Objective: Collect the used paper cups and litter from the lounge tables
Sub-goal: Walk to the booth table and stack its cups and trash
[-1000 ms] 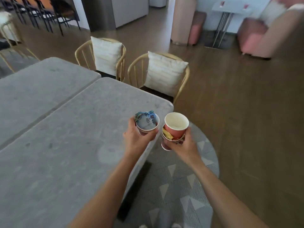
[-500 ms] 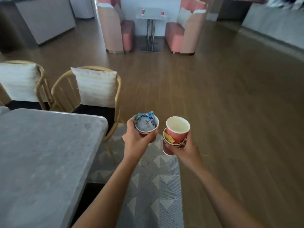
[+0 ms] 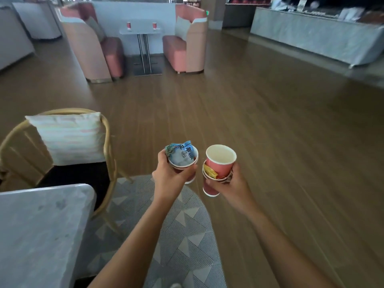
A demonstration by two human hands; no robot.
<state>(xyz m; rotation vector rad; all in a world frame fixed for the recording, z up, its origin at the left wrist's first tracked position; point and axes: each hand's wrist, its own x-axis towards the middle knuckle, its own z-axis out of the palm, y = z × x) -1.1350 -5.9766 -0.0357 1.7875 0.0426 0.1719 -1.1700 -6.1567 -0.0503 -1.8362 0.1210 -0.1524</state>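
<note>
Matt paper cups (image 3: 220, 163), crinkly glossy wrapper (image 3: 180, 154)

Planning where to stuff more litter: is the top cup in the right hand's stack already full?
No: the top cup in the right hand shows a bare white inside; the yellow wrapper is wedged beside it.

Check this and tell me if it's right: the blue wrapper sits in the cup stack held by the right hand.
Wrong hand. The head view shows the blue wrapper in the cup stack held by the left hand.
</note>
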